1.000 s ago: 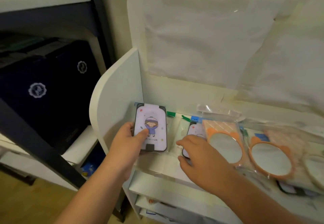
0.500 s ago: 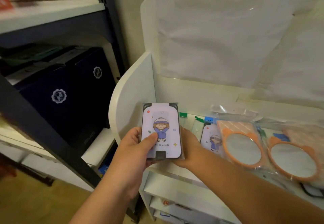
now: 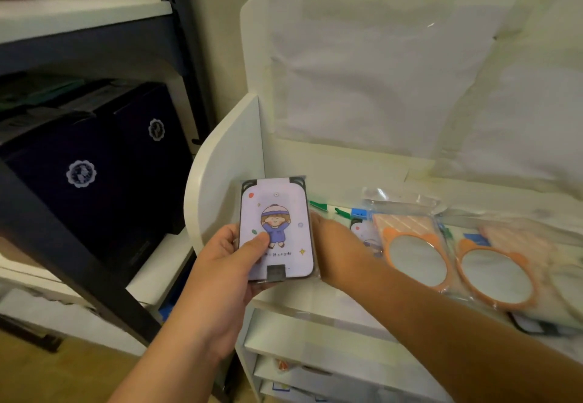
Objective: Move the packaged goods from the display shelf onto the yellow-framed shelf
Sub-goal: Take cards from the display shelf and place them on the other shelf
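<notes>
Gripping the cartoon package (image 3: 277,232) thumb-over-front, the left hand (image 3: 227,263) lifts it while the right hand (image 3: 334,248) clasps its far edge.

- White display shelf (image 3: 391,178) across centre and right of the frame, curved side panel at its left end, tall back panel above.
- Lying flat on its top board: two orange-rimmed mirrors (image 3: 413,259) in clear bags, side by side at right; a cartoon-print packet (image 3: 362,233) just left of them (mostly hidden); green and blue tags (image 3: 347,211) near the back.
- Dark metal rack (image 3: 72,276) at left, white boards, with dark blue boxes (image 3: 104,169) standing on the middle board.
</notes>
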A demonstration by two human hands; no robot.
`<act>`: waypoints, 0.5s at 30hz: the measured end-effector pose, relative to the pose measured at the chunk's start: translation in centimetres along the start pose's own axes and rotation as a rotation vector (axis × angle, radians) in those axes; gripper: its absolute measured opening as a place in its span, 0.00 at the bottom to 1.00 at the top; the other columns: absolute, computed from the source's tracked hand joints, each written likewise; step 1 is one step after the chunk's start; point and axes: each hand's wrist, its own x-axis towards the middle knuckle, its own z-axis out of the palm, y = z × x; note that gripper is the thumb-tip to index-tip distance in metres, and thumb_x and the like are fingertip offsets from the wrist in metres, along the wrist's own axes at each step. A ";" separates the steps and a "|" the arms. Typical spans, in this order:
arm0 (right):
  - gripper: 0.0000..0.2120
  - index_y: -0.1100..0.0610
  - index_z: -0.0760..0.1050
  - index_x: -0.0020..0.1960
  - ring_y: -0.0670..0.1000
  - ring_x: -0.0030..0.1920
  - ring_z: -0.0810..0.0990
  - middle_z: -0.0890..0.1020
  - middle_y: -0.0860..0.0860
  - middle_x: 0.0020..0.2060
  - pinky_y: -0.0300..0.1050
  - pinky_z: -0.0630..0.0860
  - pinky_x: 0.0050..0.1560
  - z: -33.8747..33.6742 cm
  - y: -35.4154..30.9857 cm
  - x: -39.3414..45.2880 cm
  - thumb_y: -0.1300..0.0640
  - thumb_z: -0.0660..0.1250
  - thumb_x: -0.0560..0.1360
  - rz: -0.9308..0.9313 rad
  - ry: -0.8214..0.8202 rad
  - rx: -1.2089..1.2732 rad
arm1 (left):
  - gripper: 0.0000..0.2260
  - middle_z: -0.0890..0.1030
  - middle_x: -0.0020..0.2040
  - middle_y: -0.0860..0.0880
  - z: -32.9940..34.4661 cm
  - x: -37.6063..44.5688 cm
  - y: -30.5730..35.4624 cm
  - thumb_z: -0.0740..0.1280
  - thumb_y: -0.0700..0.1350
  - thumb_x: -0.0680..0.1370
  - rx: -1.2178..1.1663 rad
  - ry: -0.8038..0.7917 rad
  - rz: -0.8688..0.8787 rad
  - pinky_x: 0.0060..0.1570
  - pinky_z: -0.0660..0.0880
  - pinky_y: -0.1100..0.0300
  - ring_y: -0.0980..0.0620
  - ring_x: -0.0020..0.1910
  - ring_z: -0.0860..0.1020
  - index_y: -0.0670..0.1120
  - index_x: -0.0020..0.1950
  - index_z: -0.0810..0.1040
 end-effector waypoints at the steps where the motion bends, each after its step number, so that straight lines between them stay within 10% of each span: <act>1: 0.20 0.57 0.69 0.67 0.58 0.56 0.79 0.79 0.56 0.57 0.51 0.78 0.54 -0.2 0.1 -0.2 0.55 0.60 0.76 0.046 0.031 0.035 | 0.08 0.87 0.50 0.43 0.1 0.0 0.0 0.65 0.40 0.81 -0.005 -0.007 0.002 0.51 0.80 0.47 0.44 0.48 0.86 0.42 0.59 0.78; 6: 0.07 0.50 0.75 0.47 0.49 0.43 0.80 0.82 0.47 0.41 0.43 0.77 0.42 -3.1 0.2 -3.2 0.51 0.59 0.79 0.251 0.448 0.506 | 0.09 0.87 0.50 0.44 1.4 -0.1 -0.1 0.64 0.39 0.81 -0.014 -0.074 -0.008 0.50 0.79 0.49 0.46 0.47 0.86 0.44 0.59 0.80; 11: 0.11 0.51 0.72 0.63 0.33 0.38 0.79 0.79 0.44 0.47 0.28 0.74 0.33 -7.6 1.9 -7.8 0.56 0.63 0.81 0.464 0.698 1.320 | 0.10 0.87 0.50 0.43 4.5 -0.2 -0.6 0.63 0.37 0.80 -0.037 -0.137 -0.025 0.50 0.79 0.48 0.44 0.46 0.86 0.41 0.61 0.77; 15: 0.17 0.52 0.70 0.65 0.52 0.52 0.82 0.81 0.52 0.54 0.49 0.82 0.52 -10.5 3.8 -11.8 0.56 0.67 0.78 0.475 0.812 1.598 | 0.10 0.87 0.51 0.43 8.4 -0.9 -1.4 0.62 0.35 0.80 -0.020 -0.200 -0.029 0.56 0.78 0.44 0.44 0.47 0.86 0.41 0.59 0.77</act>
